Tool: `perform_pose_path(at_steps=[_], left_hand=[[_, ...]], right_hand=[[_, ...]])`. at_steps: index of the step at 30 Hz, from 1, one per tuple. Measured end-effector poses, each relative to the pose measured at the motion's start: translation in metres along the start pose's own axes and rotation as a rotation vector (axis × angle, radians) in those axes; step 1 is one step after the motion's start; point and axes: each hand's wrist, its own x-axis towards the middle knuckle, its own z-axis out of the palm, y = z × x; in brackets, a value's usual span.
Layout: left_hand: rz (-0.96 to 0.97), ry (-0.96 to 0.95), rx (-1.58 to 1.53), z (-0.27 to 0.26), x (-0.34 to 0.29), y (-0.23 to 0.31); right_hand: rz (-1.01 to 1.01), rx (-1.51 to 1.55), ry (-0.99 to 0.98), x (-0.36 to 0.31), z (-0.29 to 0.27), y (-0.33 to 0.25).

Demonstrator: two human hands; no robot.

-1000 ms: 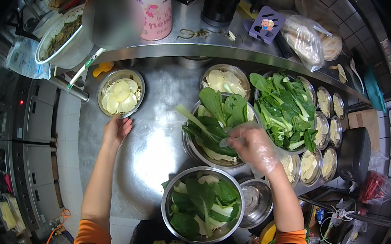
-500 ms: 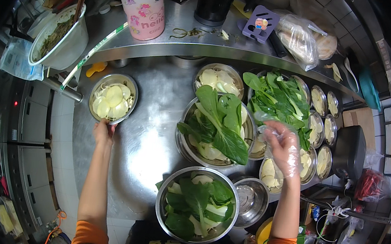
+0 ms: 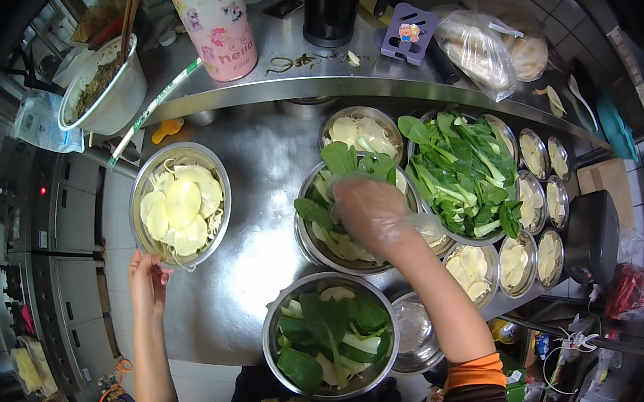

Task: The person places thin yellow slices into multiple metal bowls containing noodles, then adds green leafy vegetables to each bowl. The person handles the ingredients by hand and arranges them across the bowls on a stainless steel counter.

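My left hand (image 3: 147, 281) pinches the near rim of a steel bowl (image 3: 136, 196) at the left. Pale potato slices (image 3: 183, 202) lie in it over thin bean sprouts. My right hand (image 3: 371, 214), in a clear plastic glove, is over leafy greens (image 3: 314, 213) in the middle steel bowl (image 3: 331, 262). Motion blurs that hand and its fingers are hidden, so its grip does not show. Close to me stands another steel bowl (image 3: 266, 344) with greens and pale slices. Behind my right hand, a wide container holds a heap of leafy greens (image 3: 462, 176).
Several small bowls of pale slices (image 3: 515, 264) stand at the right. A steel bowl (image 3: 412, 332) sits beside the near bowl. Along the back runs a raised shelf (image 3: 287, 87) with a pink-white tumbler (image 3: 226, 34), a purple slotted holder (image 3: 408, 36) and bagged flatbreads (image 3: 475, 54).
The bowl in my left hand has come nearer and looks larger. My right hand has moved left from beside the greens heap onto the greens in the middle bowl.
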Motion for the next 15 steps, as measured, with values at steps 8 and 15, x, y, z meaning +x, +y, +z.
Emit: perform_pose_path(at_steps=[8,15], left_hand=[[0.086,-0.129,0.036,0.02,-0.047,0.044],[-0.064,-0.474,0.087,0.122,-0.076,0.052]], right_hand=[[0.188,1.772,0.28,-0.031,-0.026,0.066],[0.305,1.981,0.868,-0.08,-0.044,0.112]])
